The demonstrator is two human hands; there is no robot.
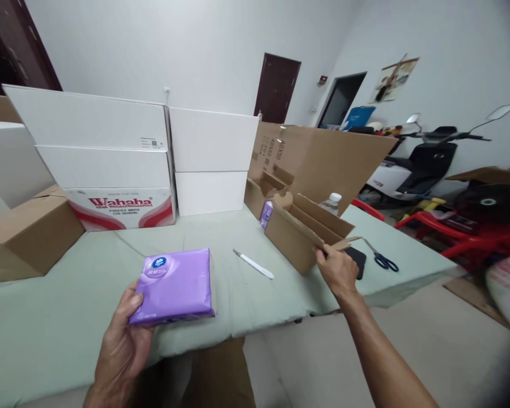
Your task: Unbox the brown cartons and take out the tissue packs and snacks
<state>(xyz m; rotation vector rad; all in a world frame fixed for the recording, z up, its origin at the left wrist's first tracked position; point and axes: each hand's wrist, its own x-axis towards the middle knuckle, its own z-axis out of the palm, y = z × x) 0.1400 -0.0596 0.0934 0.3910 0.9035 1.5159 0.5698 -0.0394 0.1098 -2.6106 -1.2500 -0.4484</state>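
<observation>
My left hand [125,334] grips a purple pack of tissues [174,286] by its left side, thumb on top, above the front edge of the table. Over on the right, my right hand [338,269] has its fingers closed on the near upper edge of an open brown cardboard box [291,241]. The box stands on the table with its flaps up; its inside is mostly hidden. A white-handled craft knife [254,264] lies on the cloth between the pack and the box.
Scissors [385,260] and a dark flat object [357,260] lie right of the box. Behind it are a plastic bottle [332,203], another purple pack [266,214] and a smaller brown box [257,195]. A Wahaha carton [121,208] and a closed brown box [29,238] stand left on the green-covered table [38,317].
</observation>
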